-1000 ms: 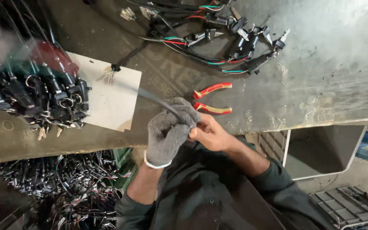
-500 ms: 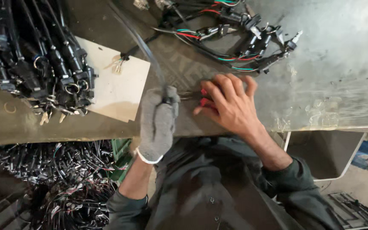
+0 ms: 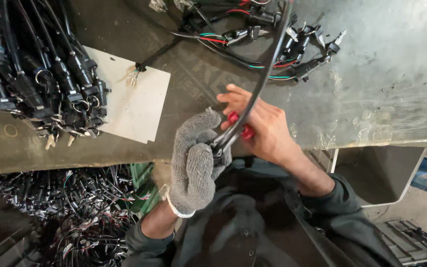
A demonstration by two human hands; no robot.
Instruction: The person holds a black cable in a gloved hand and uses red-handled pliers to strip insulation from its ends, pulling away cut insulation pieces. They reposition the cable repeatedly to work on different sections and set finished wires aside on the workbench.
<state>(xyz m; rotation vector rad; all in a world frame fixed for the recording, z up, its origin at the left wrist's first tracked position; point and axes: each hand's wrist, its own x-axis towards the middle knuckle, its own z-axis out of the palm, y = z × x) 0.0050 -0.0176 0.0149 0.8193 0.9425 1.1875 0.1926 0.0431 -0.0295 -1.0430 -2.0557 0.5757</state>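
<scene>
- Gripping the near end of a black cable (image 3: 253,96), the left hand (image 3: 196,160), in a grey knit glove, is closed tight into a fist around it just off the near edge of the tabletop (image 3: 371,89).
- From that fist the cable arcs up and away to the far right, toward a cluster of black connectors with red and green wires (image 3: 292,42) lying at the far side.
- The bare right hand (image 3: 265,131) is wrapped around the red handles of a pair of pliers (image 3: 240,124); its fingers are half curled and one fingertip rests against the cable. The tool's jaws are hidden, so I cannot tell whether they bite on anything.
- Risk, as I judge it: the bare fingers sit right beside the tool and the cable, so a slip of the pliers could pinch or nick skin; only the left hand is gloved.
- The cable looks bent under tension; if the fist loosens it could spring back, or a pull could drag the far connectors across the tabletop and tangle them.
- Squeezing too hard could cut into the cable's sheath or strands rather than just the covering.
- At the far left a bundle of finished black leads (image 3: 40,84) overlaps a white sheet (image 3: 134,106); more wiring fills a bin (image 3: 65,207) below the near left edge, where a dropped piece would be hard to find.
</scene>
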